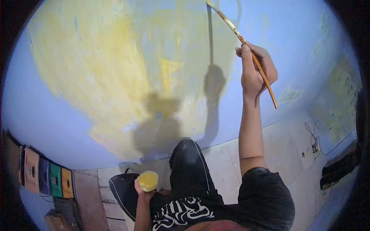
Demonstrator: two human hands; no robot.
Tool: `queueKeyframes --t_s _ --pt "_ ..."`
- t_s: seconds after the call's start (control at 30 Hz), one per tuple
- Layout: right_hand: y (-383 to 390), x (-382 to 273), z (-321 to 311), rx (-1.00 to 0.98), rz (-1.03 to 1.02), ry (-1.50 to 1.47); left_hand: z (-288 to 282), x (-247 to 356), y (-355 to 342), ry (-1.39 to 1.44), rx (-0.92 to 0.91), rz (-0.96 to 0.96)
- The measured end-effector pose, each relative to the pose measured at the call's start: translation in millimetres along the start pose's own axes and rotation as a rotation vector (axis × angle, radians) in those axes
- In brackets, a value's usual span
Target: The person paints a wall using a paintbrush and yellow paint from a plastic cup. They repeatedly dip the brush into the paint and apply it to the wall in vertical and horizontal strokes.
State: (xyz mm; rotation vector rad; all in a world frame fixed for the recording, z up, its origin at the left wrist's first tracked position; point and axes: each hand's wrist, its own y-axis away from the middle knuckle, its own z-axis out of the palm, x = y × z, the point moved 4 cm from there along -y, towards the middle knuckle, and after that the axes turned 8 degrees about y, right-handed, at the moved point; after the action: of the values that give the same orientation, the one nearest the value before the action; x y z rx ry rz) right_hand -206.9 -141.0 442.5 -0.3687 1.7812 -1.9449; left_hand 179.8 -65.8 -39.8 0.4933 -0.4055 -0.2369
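Bristles of the brush [242,39] run out of the head view at the top edge, so we cannot see the tip or whether it touches the wall [96,69]. Dark corners from the lens swallow the outer rim. At the far right, a dark heap by the floor is too dim for us to name, and a thin cable near it trails across the tiles [285,150].

Our right hand [256,69] is raised in front of the wall and closed around the brush handle, fingers wrapped over it and thumb on the near side. Our left hand [141,189] sits low, near the raised knee, and grips a small cup [148,180] of yellow paint from below and behind; the fingers themselves are mostly hidden by the cup, so we see only the back of the hand and the wrist.

The brush is long and thin, its axis a steep diagonal: the handle end points down and to the right, past the wrist, and the working end points up and to the left toward the top edge. It stands high in the right half of the picture, over the line between yellow and blue paint. The cup is upright, its open mouth facing us.

Coloured crates [46,176] are stacked at the lower left, well apart from both hands.
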Motion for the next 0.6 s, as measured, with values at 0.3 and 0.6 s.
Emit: queueKeyframes --t_s 0.3,0.6 --pt "19.5 -7.5 -2.8 -0.042 -0.05 0.044 8.2 1.2 5.6 -0.032 0.033 -0.002" --pt "-26.8 -10.6 21.3 0.046 -0.14 -0.005 8.8 4.7 4.7 -0.074 0.017 -0.03"
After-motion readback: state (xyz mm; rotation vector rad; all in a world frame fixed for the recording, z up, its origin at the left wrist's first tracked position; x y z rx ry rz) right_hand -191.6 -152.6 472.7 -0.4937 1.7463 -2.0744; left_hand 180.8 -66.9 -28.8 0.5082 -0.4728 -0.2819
